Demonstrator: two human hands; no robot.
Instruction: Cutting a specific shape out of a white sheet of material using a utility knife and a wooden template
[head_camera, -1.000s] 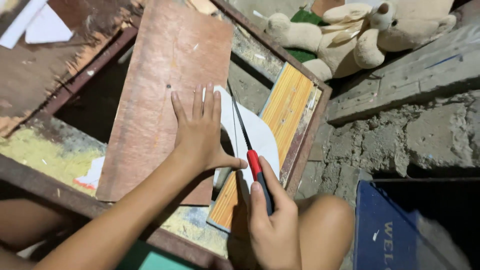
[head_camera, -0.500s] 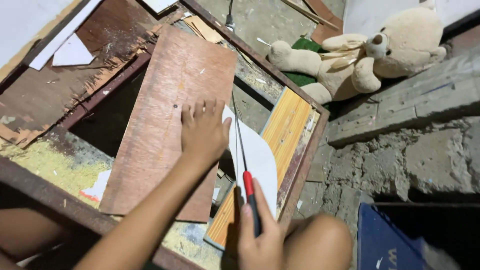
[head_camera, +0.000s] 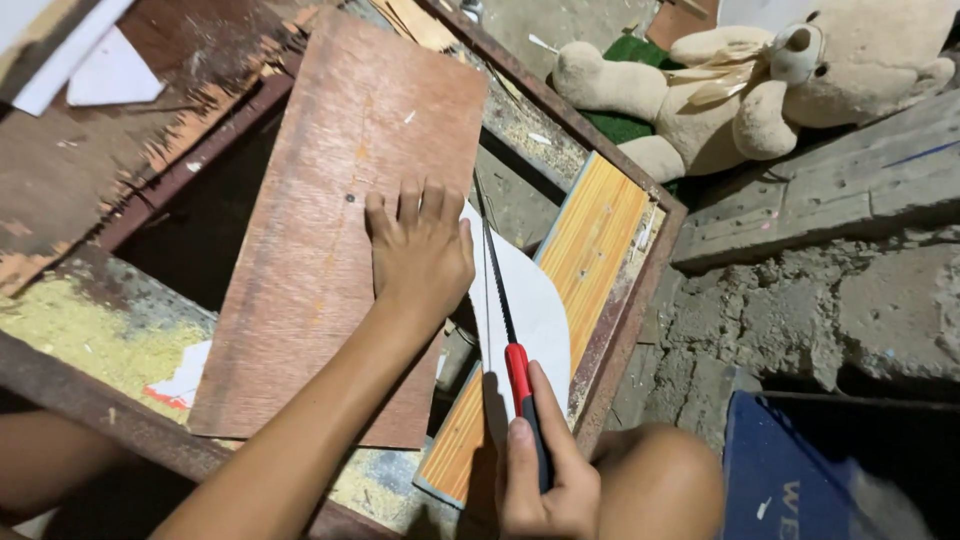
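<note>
My left hand lies flat, fingers spread, on a reddish-brown plywood board and on the edge of a white curved sheet. My right hand grips the red and black handle of a thin hand saw. The saw blade runs up along the left edge of the white sheet, just right of my left hand. The board rests on a rusty metal frame. Under the white sheet lies a yellow-orange striped panel.
Sawdust covers the frame's lower left. A beige teddy bear lies on the ground at upper right, beside a grey plank and rough concrete. A blue object sits at lower right, next to my bare knee. White scraps lie upper left.
The saw and my right hand have slid back toward me, then forward slightly along the white sheet. My left hand stays pressed on the board. The camera has tilted.
</note>
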